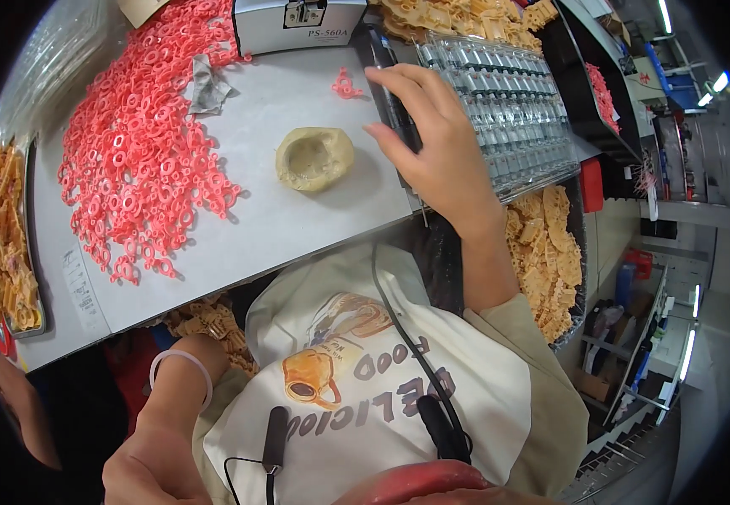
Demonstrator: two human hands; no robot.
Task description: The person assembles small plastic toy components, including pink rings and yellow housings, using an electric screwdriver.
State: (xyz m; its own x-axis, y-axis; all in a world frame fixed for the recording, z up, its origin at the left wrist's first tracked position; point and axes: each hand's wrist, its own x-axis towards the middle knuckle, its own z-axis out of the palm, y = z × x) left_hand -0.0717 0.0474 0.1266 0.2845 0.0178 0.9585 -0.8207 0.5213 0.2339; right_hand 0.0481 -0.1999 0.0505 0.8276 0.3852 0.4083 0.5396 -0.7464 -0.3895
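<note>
My right hand [436, 135] is open over the table, its fingers apart and pointing left. Just left of its fingertips lies a small cluster of coral-pink plastic ring parts [346, 85]. Below that cluster sits a lump of beige putty [337, 160] with a hollow in its top. A long dark object [392, 93] lies partly behind my fingers. At the lower left, my left hand [150, 467] is raised off the table with its fingers curled; whatever they may hold is hidden. A pale band [157, 362] circles that arm.
A big heap of coral-pink parts [142, 126] covers the table's left, with crumpled grey paper [209, 88] on it. A white-and-black box [298, 29] stands behind. Rows of clear-and-metal pieces [500, 109] and yellow parts [542, 261] lie right. Another person's arm [24, 404] shows left.
</note>
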